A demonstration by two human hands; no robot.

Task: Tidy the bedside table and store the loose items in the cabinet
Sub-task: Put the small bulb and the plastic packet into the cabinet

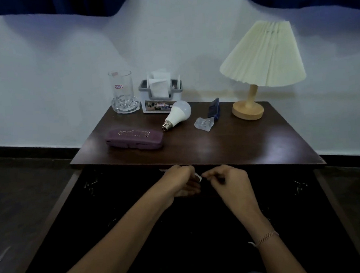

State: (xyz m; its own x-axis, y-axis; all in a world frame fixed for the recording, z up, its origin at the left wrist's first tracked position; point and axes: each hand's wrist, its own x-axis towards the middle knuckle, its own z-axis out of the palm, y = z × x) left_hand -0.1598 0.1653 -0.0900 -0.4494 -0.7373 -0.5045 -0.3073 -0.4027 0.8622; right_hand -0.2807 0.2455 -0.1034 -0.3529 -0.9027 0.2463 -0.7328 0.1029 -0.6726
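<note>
The dark wooden bedside table carries a purple glasses case, a white light bulb lying on its side, a blue comb and a small clear plastic packet. Below the table's front edge the cabinet stands open and dark inside. My left hand and my right hand meet just under that edge. Their fingertips pinch a small white item between them. What the item is cannot be made out.
At the back of the table stand a clear glass, a grey-rimmed white tissue holder and a wooden lamp with a pleated cream shade. Cabinet doors swing out at left and right. A white wall lies behind.
</note>
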